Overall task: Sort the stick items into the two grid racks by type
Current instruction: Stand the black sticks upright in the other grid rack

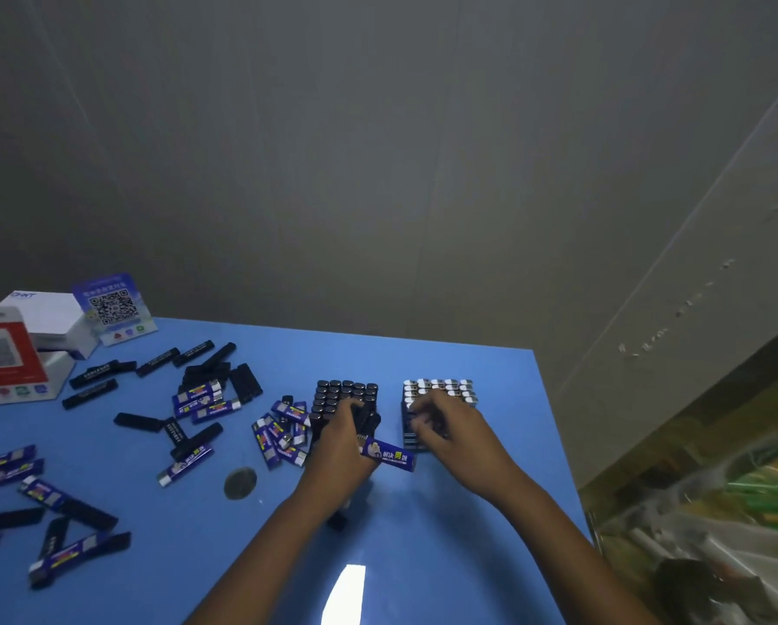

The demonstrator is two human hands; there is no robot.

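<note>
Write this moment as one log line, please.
left hand: holds blue stick and black ones | right hand: at blue rack | black rack: nearly full | loose sticks: remain on table

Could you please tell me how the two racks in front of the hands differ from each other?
The left rack holds black sticks with dark tops; the right rack holds blue sticks with silvery-white tops. The left hand covers the left rack's near side, the right hand the right rack's. Both stand upright on the blue table, nearly full.

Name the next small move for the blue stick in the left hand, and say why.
Probably pass the blue stick held by the left hand rightward to the rack of white-capped blue sticks, where the right hand is working; the nearer rack holds black ones.
</note>
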